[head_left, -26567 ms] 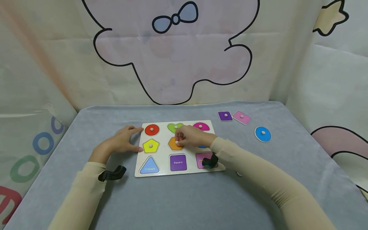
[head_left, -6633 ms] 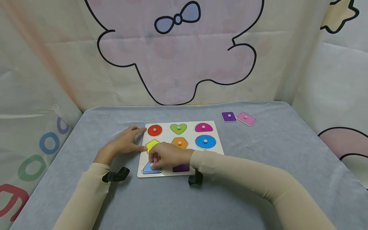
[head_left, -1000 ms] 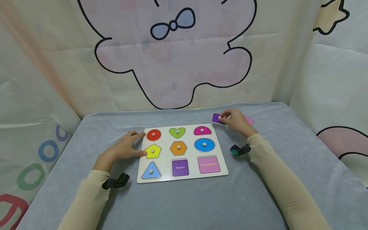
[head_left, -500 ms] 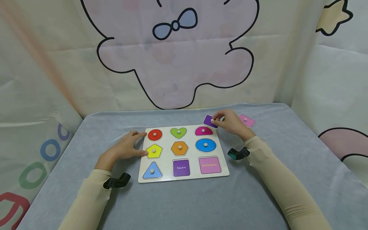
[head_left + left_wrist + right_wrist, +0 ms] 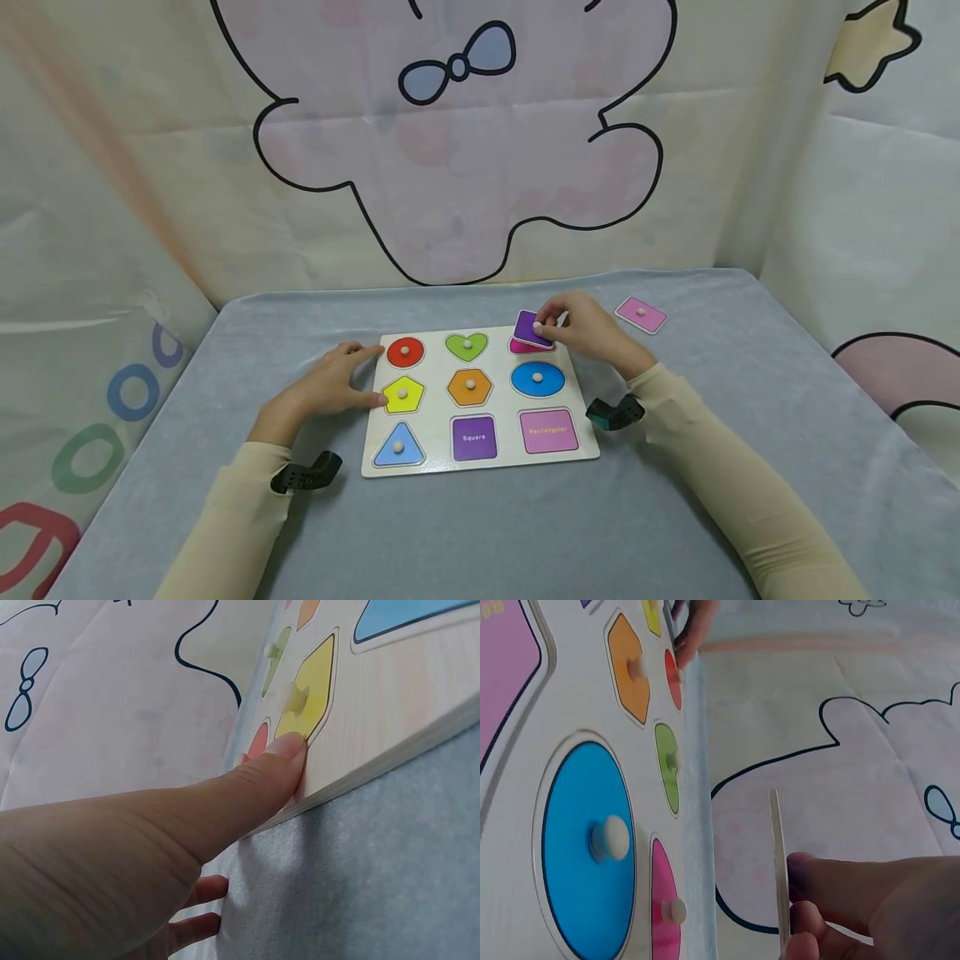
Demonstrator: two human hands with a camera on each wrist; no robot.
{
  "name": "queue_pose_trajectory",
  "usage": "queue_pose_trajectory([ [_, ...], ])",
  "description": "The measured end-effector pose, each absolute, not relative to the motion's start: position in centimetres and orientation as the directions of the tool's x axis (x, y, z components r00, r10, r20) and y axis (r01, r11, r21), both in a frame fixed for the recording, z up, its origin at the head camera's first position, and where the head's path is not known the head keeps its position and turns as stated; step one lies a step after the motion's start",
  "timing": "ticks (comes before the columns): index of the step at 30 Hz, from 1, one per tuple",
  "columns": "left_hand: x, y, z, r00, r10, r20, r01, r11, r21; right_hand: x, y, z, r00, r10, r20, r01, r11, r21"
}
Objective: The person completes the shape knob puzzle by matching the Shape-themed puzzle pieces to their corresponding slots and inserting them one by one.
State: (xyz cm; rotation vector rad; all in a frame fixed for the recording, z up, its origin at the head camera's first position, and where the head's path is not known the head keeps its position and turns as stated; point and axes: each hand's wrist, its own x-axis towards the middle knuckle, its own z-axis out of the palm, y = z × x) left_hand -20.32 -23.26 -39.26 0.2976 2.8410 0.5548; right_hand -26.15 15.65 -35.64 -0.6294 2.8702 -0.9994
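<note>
A white wooden shape-puzzle board lies on the blue-grey cloth. My left hand rests at its left edge, thumb on the surface beside the yellow pentagon and the other fingers extended. In my right hand a purple square puzzle piece is pinched by its knob. The piece is raised over the board's upper right corner, partly covering the pink half-circle; the right wrist view shows it edge-on, apart from the board. The purple recess marked Square and the pink recess marked Rectangular hold no pieces.
A pink rectangular piece with a knob lies on the cloth behind the board, to the right. Seated in the board are several knobbed pieces, among them the blue oval and blue triangle. A printed curtain hangs behind the table.
Since the oldest frame, the blue oval and blue triangle have come to sit in the board. Over the last second my right hand has lifted the purple square and carried it left over the board.
</note>
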Motion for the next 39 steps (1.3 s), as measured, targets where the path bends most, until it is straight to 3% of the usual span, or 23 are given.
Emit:
queue_pose_trajectory([
  [27, -20.3, -23.1, -39.2, -0.953, 0.245, -0.179, 0.162, 0.91, 0.383, -20.7, 10.7, -36.0, -0.81, -0.586, 0.017, -0.484, 0.651, -0.585],
  [39, -20.4, -23.2, -39.2, -0.95, 0.252, -0.182, 0.165, 0.905, 0.393, -18.9, 8.9, -37.3, -0.719, -0.695, -0.009, -0.585, 0.612, -0.532],
])
